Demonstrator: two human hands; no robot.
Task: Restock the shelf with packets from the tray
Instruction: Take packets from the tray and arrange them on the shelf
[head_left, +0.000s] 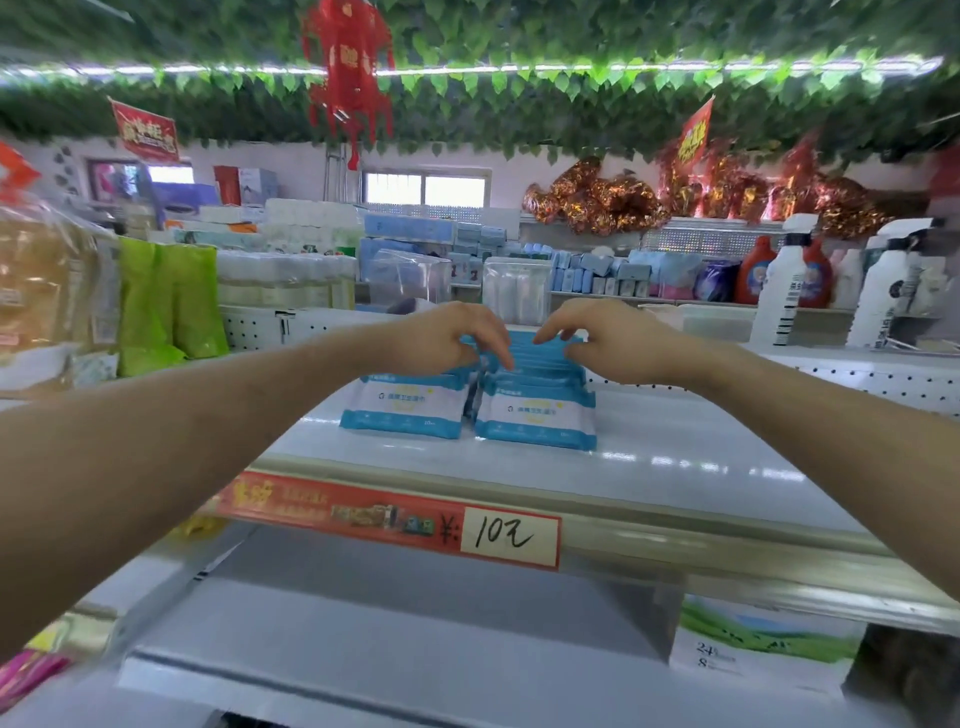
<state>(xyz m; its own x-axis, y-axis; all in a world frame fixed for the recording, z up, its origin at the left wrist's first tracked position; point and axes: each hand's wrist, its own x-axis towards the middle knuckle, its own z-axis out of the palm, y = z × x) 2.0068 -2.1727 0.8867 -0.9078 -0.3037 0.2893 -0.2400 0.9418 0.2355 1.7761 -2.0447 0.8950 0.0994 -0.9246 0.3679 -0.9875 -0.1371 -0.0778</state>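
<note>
A shop: the white metal shelf (675, 467) at centre carries a red price strip (311, 504) with a handwritten white tag (509, 535). Blue-and-white wipe packets (535, 415) stand in rows, and white detergent bottles (779, 291) line the right.

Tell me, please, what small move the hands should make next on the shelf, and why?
Probably nudge the right row level with the left row: the left hand and right hand both sit on the packet tops, and the right row seems slightly further forward.
</note>
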